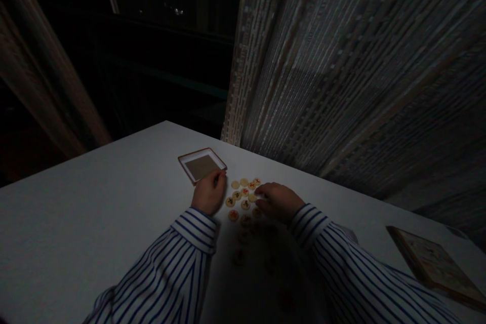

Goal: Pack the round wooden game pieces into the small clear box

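Several round, pale wooden pieces (pixel 245 204) lie loosely grouped on the white table, some with red marks and some with black. My left hand (pixel 209 192) is curled at their left, beside the near right corner of a shallow open box (pixel 201 166); whatever its fingers hold, if anything, is hidden. From the right, my right hand (pixel 279 201) reaches to the group, thumb and forefinger apart around the edge of a plain pale piece (pixel 252 197). More pieces nearer to me lie in dark shadow.
A flat rectangular box or board with a patterned top (pixel 436 263) lies at the right of the white table (pixel 114 197). Beyond the table's far edge hangs a striped string curtain (pixel 304 76), with a dark window to its left.
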{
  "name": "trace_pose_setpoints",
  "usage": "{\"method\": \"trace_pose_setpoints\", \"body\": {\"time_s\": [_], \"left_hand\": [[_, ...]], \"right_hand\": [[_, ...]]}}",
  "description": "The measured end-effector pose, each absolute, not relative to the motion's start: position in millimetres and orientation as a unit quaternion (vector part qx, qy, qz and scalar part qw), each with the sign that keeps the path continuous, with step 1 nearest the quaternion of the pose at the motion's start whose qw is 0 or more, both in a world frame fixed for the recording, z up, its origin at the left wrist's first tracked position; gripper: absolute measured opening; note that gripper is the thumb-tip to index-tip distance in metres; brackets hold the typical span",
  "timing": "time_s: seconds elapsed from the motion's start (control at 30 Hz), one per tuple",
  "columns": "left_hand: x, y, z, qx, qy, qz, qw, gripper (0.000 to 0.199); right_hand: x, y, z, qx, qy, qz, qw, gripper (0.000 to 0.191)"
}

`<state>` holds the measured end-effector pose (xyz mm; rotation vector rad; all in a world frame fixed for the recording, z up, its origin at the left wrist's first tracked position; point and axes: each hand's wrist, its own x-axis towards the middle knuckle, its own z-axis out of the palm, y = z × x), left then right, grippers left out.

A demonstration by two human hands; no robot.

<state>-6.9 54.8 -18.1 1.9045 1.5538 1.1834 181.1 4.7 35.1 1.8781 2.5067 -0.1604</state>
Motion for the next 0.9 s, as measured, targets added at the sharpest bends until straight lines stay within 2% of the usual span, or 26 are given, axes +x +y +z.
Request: {"method": "trace_pose_setpoints", "body": {"time_s": [0.63,0.9], "left_hand": [[-4.1,59.0,-22.9,0.684,0.542,0.445,0.201,0.032],[-4.5,57.1,-19.9,0.688,0.543,0.442,0.191,0.031]], "right_hand": [[177.0,20.1,25.4,0.593,0.801,-0.074,0.027,0.036],[174.6,20.1,24.5,0.585,0.808,-0.065,0.022,0.032]]}}
